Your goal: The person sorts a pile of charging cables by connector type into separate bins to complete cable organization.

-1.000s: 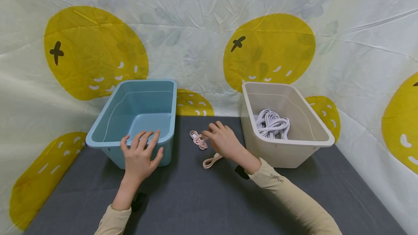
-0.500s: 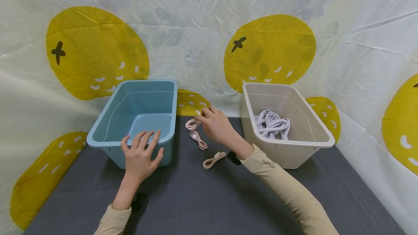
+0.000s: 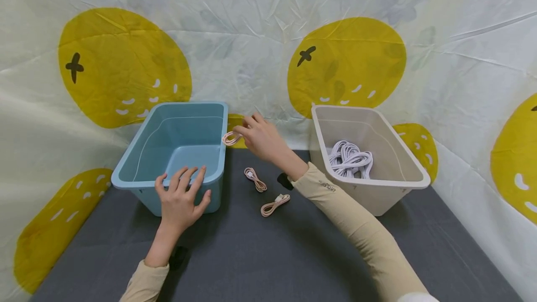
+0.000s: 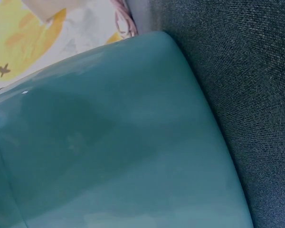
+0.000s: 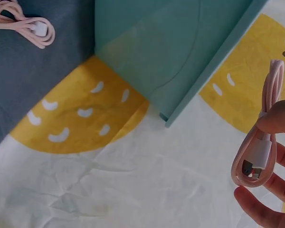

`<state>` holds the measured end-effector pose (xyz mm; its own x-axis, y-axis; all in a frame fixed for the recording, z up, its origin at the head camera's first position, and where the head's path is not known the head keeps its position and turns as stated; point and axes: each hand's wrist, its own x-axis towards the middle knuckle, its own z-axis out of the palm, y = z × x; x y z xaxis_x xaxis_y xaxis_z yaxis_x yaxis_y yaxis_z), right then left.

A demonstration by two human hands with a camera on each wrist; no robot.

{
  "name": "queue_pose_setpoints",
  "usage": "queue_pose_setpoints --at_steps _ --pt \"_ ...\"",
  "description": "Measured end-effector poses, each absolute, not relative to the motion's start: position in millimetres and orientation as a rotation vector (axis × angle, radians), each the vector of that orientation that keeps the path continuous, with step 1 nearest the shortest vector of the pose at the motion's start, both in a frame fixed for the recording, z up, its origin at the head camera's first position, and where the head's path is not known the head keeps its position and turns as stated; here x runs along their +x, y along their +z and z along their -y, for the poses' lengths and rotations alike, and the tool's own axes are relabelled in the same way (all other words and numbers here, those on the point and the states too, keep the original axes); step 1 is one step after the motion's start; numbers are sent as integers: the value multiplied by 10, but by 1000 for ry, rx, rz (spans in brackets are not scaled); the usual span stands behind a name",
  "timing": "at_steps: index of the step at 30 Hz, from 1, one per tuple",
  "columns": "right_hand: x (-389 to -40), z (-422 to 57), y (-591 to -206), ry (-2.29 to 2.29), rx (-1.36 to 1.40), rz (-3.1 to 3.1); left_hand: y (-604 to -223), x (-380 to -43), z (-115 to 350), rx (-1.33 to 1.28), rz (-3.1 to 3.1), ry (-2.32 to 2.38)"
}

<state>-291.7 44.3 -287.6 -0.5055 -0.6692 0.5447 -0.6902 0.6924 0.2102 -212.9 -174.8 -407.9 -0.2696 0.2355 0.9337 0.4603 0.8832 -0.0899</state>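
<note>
Between thumb and fingers, my right hand [image 3: 262, 139] pinches a coiled pink charging cable [image 3: 231, 138], lifted beside the right rim of the blue bin [image 3: 163, 184]. The right wrist view shows the cable's white plug [image 5: 258, 154] folded within its loop. My left hand [image 3: 179, 199] rests with spread fingers on the near rim of the blue bin. That bin's visible floor holds nothing. Two more coiled pink cables, an upper one [image 3: 255, 180] and a lower one [image 3: 274, 205], lie on the dark cloth. The left wrist view shows only the bin's outer wall [image 4: 123, 137] up close.
A beige bin [image 3: 373, 183] stands at the right with bundled white cords [image 3: 350, 160] inside. Dark cloth [image 3: 251, 255] covers the table. Behind it hangs a white curtain [image 3: 251, 59] printed with yellow fruit.
My right hand has picked up a pink cable from behind the other two and carried it up and left toward the blue bin. The left hand has stayed in place.
</note>
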Motion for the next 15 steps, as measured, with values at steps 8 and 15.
queue_pose_setpoints --at_steps 8,15 --pt "-3029 -174 -2775 -22 1076 2284 -4076 -2112 1745 -516 1862 -228" --pt "-3112 64 -2738 -70 1135 2246 -4061 -2117 1742 -524 1844 -233"
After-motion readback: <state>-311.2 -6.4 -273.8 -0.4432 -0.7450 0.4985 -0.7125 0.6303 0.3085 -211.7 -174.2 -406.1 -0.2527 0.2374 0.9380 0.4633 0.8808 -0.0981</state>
